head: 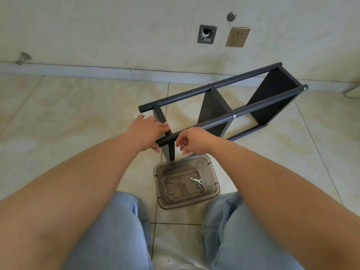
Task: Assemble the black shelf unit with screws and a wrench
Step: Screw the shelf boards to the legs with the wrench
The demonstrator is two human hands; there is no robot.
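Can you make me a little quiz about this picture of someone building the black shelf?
1. True or false: the wrench lies inside the clear plastic bin.
2. Which hand holds the near end of the shelf's front pole? A) left hand B) right hand C) neither
3. Fill in: the right hand pinches a small silver ____ beside the pole's hole.

Key: 1 true. 2 A; its grip wraps the pole end. 3 screw, as far as its small size shows.
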